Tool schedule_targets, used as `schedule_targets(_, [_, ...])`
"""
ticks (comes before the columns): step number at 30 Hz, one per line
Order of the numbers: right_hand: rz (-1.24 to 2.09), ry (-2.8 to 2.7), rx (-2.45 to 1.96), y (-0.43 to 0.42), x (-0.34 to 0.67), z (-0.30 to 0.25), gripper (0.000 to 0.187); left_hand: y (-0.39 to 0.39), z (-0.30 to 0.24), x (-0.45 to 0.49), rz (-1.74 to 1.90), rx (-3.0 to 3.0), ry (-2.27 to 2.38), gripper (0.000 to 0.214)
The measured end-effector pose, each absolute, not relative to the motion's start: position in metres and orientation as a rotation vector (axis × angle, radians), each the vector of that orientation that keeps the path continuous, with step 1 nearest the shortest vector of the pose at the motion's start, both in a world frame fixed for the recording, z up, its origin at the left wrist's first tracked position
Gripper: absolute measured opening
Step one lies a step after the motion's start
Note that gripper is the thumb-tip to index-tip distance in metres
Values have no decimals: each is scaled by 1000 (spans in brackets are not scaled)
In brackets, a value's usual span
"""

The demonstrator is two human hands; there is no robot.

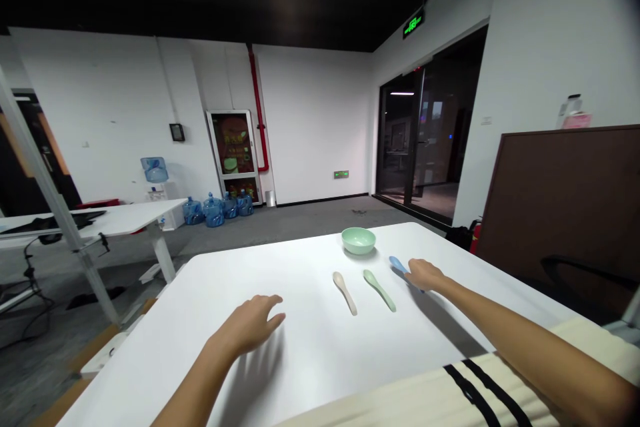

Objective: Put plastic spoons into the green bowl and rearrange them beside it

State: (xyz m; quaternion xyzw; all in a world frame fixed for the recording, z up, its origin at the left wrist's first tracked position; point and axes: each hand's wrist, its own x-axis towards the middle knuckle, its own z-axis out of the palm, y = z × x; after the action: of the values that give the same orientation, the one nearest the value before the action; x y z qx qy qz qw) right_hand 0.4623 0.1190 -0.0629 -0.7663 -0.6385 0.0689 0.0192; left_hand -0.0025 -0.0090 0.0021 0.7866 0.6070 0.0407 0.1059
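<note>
My right hand [425,275] is closed on a blue spoon [397,264] at the right of the white table [300,347]; the spoon's bowl end points up and left, and its handle is mostly hidden under my fingers. To its left lie a green spoon [379,289] and a beige spoon [345,293], side by side and apart. Behind them, near the far edge, stands a light green bowl [359,241]. My left hand [254,321] hovers over the table's left part, thumb and fingers apart, holding nothing.
A brown partition [570,193] rises right of the table. At the left is another white desk [125,217] with a metal post [55,200]. Several blue water jugs [213,211] stand on the floor by the far wall, near a glass door [420,140].
</note>
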Motion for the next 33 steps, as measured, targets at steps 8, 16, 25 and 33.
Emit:
schedule_targets(8, [227,-2050,-2410,120,471,-71,25,-3,-2,-4,126,2317,1780,59])
schedule_targets(16, [249,-2007,-2408,122,474,-75,28,-2,-3,-3,124,2313,1778,60])
schedule_targets(25, [259,-2002,-2422,122,474,-72,31,-3,-1,-1,104,2309,1787,60])
schedule_targets(33, [141,-1957,-2359,114,459,-51,35,-3,-1,-3,135,2313,1779,58])
